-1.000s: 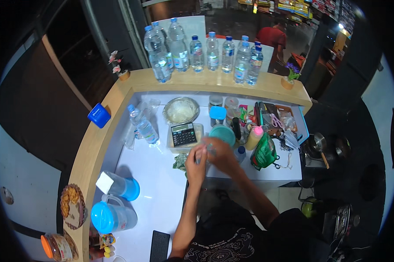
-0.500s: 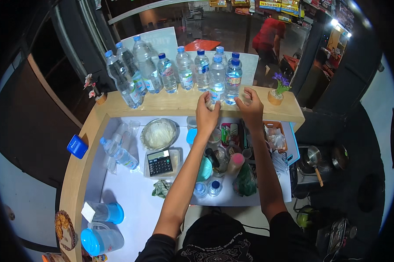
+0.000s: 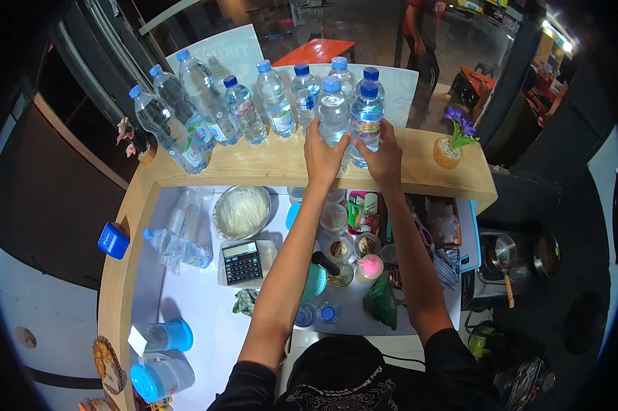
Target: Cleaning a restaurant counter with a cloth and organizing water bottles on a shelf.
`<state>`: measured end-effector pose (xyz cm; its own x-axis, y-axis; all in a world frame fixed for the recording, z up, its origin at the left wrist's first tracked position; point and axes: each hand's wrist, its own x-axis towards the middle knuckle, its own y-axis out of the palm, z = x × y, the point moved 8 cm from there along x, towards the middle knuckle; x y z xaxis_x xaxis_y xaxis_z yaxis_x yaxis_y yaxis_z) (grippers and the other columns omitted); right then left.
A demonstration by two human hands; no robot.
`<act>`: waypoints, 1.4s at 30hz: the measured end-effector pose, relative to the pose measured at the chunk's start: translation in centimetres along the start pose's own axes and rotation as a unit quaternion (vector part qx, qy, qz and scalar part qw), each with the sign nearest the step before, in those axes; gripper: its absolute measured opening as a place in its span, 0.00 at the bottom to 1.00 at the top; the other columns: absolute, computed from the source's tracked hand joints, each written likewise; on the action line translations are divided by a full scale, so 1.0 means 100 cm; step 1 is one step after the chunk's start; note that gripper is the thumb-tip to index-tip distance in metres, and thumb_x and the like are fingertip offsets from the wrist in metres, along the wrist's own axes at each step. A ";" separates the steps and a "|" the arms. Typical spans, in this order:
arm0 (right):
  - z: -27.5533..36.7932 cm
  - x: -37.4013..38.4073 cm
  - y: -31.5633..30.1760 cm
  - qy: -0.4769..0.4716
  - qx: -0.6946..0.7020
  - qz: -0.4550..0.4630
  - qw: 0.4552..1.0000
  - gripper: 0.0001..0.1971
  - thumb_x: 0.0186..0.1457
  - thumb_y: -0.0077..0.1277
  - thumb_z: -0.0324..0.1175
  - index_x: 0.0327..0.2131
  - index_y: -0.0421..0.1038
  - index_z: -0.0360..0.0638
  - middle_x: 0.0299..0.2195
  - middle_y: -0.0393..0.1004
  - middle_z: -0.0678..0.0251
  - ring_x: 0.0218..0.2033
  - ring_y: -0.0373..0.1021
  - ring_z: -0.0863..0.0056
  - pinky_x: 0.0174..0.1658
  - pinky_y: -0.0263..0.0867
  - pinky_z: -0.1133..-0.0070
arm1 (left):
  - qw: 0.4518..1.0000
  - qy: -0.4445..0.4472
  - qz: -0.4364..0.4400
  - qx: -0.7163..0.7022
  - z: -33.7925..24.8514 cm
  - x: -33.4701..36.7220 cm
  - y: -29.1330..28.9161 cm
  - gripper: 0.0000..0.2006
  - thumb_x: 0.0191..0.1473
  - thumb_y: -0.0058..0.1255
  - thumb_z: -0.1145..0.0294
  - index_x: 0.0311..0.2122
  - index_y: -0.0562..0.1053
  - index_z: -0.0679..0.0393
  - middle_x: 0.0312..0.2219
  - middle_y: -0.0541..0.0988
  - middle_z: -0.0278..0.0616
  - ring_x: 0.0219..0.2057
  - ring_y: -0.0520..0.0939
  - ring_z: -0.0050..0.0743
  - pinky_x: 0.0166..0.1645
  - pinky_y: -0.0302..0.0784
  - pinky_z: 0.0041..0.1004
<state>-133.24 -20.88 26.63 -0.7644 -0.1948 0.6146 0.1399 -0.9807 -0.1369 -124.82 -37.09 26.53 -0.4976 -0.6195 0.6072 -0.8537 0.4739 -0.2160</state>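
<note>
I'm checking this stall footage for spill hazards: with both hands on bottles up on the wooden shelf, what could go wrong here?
1. The left hand and right hand each grip a water bottle packed tightly against the row; a nudge might topple neighbours.
2. Both forearms reach over open containers on the white counter; a dropped bottle could land in them.
3. The small flower pot stands near the shelf's end, close to the right hand, and could be knocked.

Two clear water bottles (image 3: 350,120) (blue caps), upright, side by side on wooden shelf (image 3: 268,164), touching.
</note>
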 end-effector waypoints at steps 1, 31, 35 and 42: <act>-0.002 0.000 0.002 0.003 0.002 0.004 1.000 0.34 0.43 0.70 0.32 0.54 0.65 0.36 0.47 0.77 0.52 0.50 0.76 0.59 0.51 0.70 0.68 | 1.000 -0.002 0.005 -0.014 0.002 0.001 0.001 0.31 0.47 0.69 0.59 0.50 0.71 0.70 0.45 0.80 0.59 0.46 0.82 0.49 0.50 0.75 0.39; 0.169 -0.077 0.066 -0.066 0.010 0.090 0.994 0.27 0.42 0.72 0.29 0.47 0.71 0.32 0.38 0.83 0.56 0.40 0.80 0.72 0.43 0.74 0.77 | 0.996 -0.007 -0.084 0.009 -0.064 -0.060 -0.207 0.24 0.44 0.71 0.67 0.45 0.75 0.66 0.39 0.83 0.51 0.40 0.85 0.39 0.43 0.78 0.35; 0.215 -0.128 0.118 -0.082 0.088 0.155 0.981 0.26 0.44 0.69 0.27 0.47 0.71 0.32 0.38 0.82 0.56 0.40 0.80 0.73 0.42 0.73 0.77 | 0.990 -0.027 -0.138 0.019 -0.072 -0.099 -0.296 0.23 0.44 0.71 0.67 0.44 0.76 0.66 0.37 0.82 0.50 0.38 0.83 0.40 0.43 0.77 0.35; 0.257 -0.244 0.218 -0.039 0.152 0.278 0.948 0.31 0.40 0.70 0.33 0.48 0.70 0.34 0.39 0.80 0.50 0.42 0.78 0.53 0.45 0.72 0.67 | 0.959 -0.105 -0.229 0.129 -0.055 -0.188 -0.434 0.21 0.44 0.71 0.67 0.42 0.76 0.65 0.35 0.81 0.47 0.36 0.82 0.34 0.40 0.76 0.32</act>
<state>-95.34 -37.99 28.63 -0.4719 -0.6727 0.5699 0.6921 -0.6831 -0.2332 -77.55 -42.56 28.64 -0.0578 -0.8510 0.5221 -0.9864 -0.0320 -0.1614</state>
